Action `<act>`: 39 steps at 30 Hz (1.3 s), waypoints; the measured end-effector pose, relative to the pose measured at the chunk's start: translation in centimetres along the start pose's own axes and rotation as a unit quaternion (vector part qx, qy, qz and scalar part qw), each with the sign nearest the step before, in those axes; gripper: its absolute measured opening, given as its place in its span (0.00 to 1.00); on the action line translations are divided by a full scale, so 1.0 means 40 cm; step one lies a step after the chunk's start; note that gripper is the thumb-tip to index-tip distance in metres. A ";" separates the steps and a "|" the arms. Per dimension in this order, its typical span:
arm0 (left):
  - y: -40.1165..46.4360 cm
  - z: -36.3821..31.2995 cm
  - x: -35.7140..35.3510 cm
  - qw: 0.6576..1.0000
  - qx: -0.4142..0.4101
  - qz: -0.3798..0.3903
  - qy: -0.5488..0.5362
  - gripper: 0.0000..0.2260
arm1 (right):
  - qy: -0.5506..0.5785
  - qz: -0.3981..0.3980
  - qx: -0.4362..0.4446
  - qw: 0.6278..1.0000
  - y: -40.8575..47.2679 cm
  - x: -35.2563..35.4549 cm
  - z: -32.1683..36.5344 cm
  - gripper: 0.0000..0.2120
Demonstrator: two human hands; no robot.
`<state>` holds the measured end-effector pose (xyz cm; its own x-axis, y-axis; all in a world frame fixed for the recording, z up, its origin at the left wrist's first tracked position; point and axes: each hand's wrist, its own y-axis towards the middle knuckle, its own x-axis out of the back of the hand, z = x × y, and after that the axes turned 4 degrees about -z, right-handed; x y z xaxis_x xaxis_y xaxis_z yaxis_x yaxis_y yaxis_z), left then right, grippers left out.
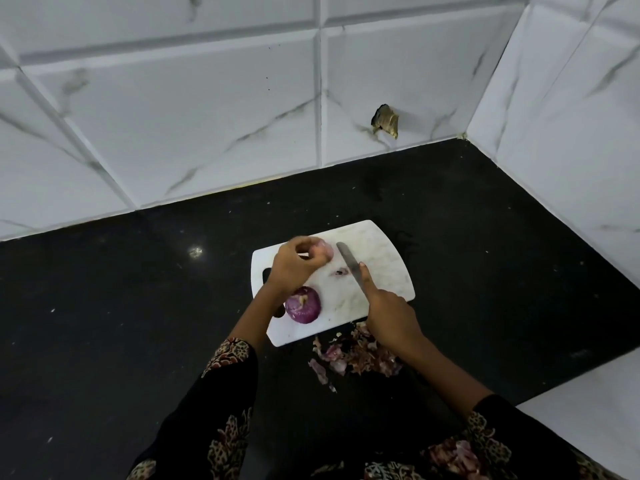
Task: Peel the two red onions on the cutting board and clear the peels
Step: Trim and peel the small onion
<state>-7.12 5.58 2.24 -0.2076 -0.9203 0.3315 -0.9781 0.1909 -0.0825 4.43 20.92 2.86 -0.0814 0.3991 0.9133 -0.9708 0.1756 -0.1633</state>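
Cutting board [377,268]: white, faint marbling. Near onion [303,304]: deep purple with a paler patch on top. Far onion [322,250]: pale pink. Knife blade [348,263]: grey metal. Peel pile [353,355]: mixed pink, purple, brown. Countertop [138,306]: black, light specks. Wall tiles [207,116]: white with grey veins. Sleeves [221,393]: black with tan-and-red floral print.
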 end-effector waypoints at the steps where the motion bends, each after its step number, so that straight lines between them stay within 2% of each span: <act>1: 0.000 -0.014 0.010 0.998 0.014 -0.017 -0.061 0.10 | 0.009 -0.003 0.006 1.000 0.002 -0.003 -0.001 0.43; 4: 0.001 -0.059 0.041 0.975 0.081 -0.025 -0.204 0.05 | 0.088 -0.032 0.011 0.996 0.000 -0.014 -0.012 0.38; 6: 0.003 -0.072 0.051 0.950 0.142 0.013 -0.279 0.10 | 0.140 -0.078 -0.009 0.987 -0.004 -0.021 -0.019 0.31; 8: -0.003 -0.075 0.049 0.908 0.201 0.049 -0.364 0.13 | 0.199 -0.126 -0.014 0.972 -0.003 -0.028 -0.016 0.28; 9: -0.007 -0.075 0.043 0.890 0.223 0.060 -0.393 0.14 | 0.235 -0.145 -0.012 0.961 0.000 -0.026 -0.010 0.28; 11: -0.016 -0.078 0.022 0.880 0.243 0.079 -0.401 0.14 | 0.318 -0.159 -0.012 0.935 0.006 -0.008 0.011 0.22; 14: -0.027 -0.086 -0.011 0.894 0.238 0.117 -0.362 0.12 | 0.419 -0.152 -0.047 0.894 0.019 0.030 0.045 0.06; 21: -0.031 -0.078 -0.020 0.922 0.197 0.171 -0.286 0.12 | 0.503 -0.127 -0.094 0.850 0.064 0.048 0.059 0.06; 25: -0.021 -0.068 0.009 0.979 0.100 0.168 -0.061 0.15 | 0.489 -0.120 -0.108 0.857 0.062 0.022 0.056 0.09; 28: -0.014 -0.047 0.018 0.982 0.027 0.177 0.067 0.16 | 0.476 -0.099 -0.118 0.866 0.065 0.004 0.061 0.10; 30: -0.014 -0.035 0.018 0.981 0.014 0.164 0.105 0.15 | 0.461 -0.080 -0.121 0.875 0.076 -0.004 0.061 0.09; 33: -0.004 -0.024 0.024 0.988 0.018 0.092 0.119 0.15 | 0.423 -0.050 -0.136 0.894 0.099 -0.009 0.052 0.08; 35: 0.007 -0.024 0.031 0.990 0.023 0.055 0.129 0.16 | 0.423 -0.017 -0.152 0.893 0.114 -0.007 0.045 0.10; 37: 0.018 -0.027 0.032 0.989 0.031 0.050 0.137 0.14 | 0.484 0.028 -0.160 0.860 0.128 -0.005 0.041 0.10; 39: 0.022 -0.034 0.027 0.986 0.034 0.058 0.153 0.12 | 0.570 0.054 -0.175 0.801 0.144 -0.004 0.041 0.10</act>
<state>-8.24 5.21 3.78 -0.3216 -0.7463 0.5828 -0.9469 0.2554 -0.1955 -1.51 20.40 2.38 0.2909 0.9566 -0.0139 -0.8334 0.2463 -0.4947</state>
